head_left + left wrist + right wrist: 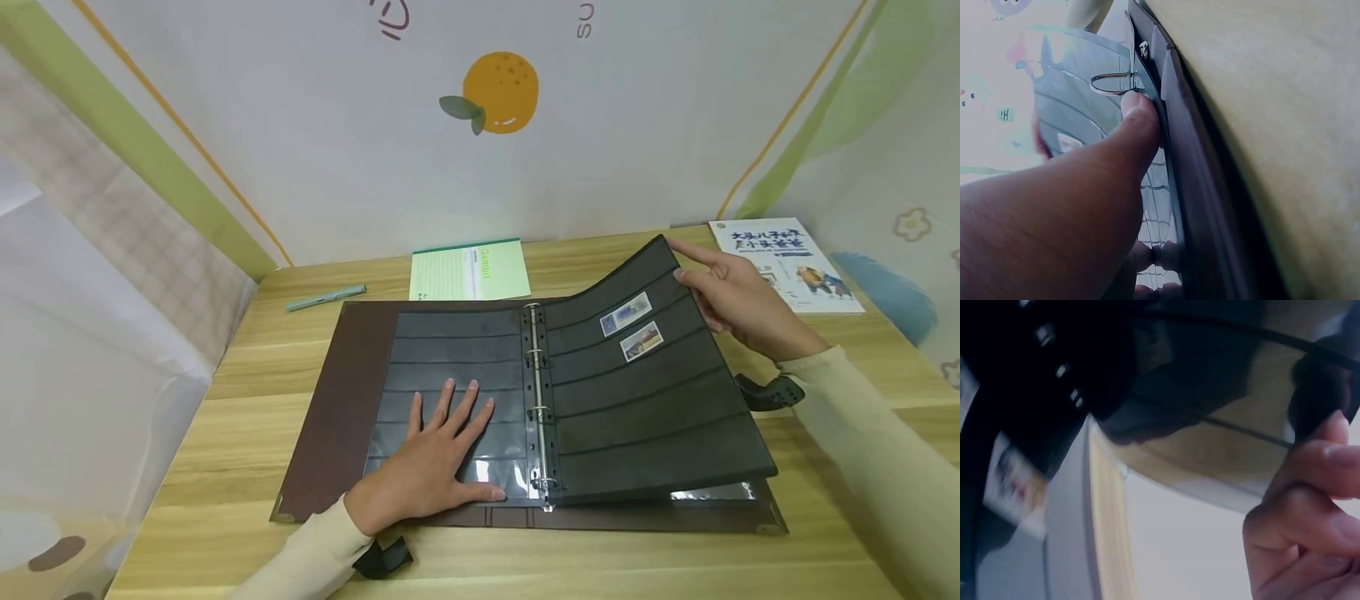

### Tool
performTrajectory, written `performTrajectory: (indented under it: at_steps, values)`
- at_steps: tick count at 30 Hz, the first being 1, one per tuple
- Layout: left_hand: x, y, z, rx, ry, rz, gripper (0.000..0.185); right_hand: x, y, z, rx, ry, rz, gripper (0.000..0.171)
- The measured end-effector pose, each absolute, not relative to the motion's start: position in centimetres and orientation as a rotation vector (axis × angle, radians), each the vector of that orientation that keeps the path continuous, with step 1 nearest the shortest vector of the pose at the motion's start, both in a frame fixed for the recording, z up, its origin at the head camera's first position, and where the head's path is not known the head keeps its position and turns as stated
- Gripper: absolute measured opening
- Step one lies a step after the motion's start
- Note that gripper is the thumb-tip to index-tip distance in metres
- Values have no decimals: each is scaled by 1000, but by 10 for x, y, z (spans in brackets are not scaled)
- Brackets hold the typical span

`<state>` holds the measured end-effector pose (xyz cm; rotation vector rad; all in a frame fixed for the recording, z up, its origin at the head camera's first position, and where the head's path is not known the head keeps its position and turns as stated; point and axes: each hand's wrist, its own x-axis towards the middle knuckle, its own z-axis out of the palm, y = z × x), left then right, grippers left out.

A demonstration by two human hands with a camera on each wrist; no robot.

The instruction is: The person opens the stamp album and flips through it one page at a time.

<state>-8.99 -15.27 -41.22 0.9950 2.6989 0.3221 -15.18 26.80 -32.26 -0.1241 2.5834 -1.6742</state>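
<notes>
A dark brown ring-bound stamp album (326, 392) lies spread out on the table. My left hand (427, 462) rests with fingers spread on its left black page (457, 350); in the left wrist view, the thumb (1141, 119) lies beside a metal ring (1100, 84). At the upper right corner, my right hand (738, 296) pinches the right album page (645, 408), which is lifted and bowed. Two stamps, an upper one (626, 314) and a lower one (642, 342), sit in its strips. The right wrist view shows this page's glossy underside (1204, 381) beside curled fingers (1297, 512).
Behind the album lies a pale green notepad (442, 275), with a light green pen (326, 298) to its left. A white picture book (813, 275) is at the back right, just beyond the right hand. A printed curtain (360, 167) hangs along the table's rear edge.
</notes>
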Motion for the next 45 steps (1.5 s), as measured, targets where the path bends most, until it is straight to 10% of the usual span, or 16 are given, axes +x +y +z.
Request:
performTrajectory:
  at_steps: [45]
  values:
    - [-91, -139, -385, 895, 2651, 633, 84, -197, 115, -277, -425, 2154, -2073, 60]
